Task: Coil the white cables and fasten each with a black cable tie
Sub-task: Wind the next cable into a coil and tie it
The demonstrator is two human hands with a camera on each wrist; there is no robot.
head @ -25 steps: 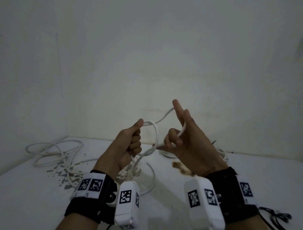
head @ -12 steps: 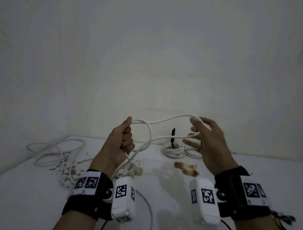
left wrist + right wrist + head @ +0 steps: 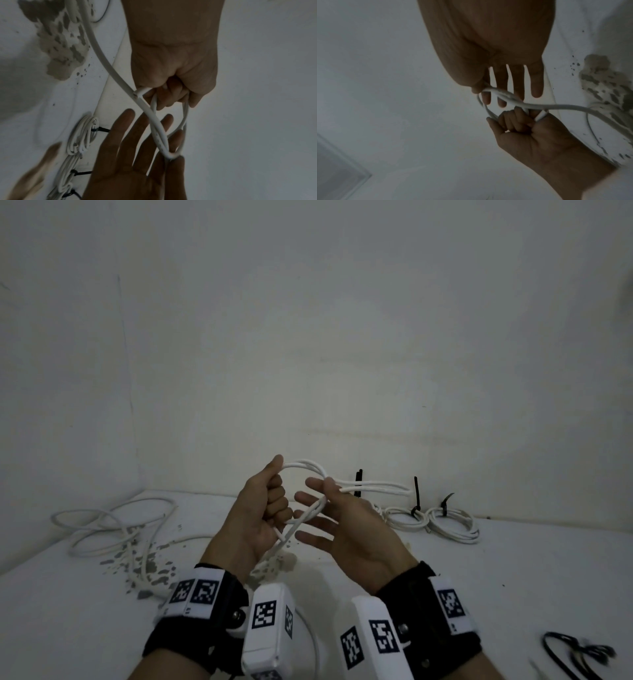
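Observation:
My left hand [image 3: 263,508] is a fist round several turns of a white cable [image 3: 305,463], held above the table. Beside it and touching the cable, my right hand [image 3: 349,529] pinches a turn between thumb and index finger, its other fingers straight and spread. A narrow loop of the same cable sticks out to the right [image 3: 394,487]. The cable's tail [image 3: 106,60] runs down from my left hand [image 3: 175,75] to the table. In the right wrist view the cable [image 3: 556,106] crosses my right hand's fingers [image 3: 517,81].
Two coiled white cables [image 3: 452,522] with upright black ties [image 3: 416,494] lie at the back right by the wall. Loose white cables [image 3: 113,518] sprawl at the back left over a peeled patch [image 3: 144,563]. Spare black ties [image 3: 575,655] lie at the front right.
My right hand has come left to meet the left hand, carrying the cable with it. The wide loop stretched between the hands has closed into a small one.

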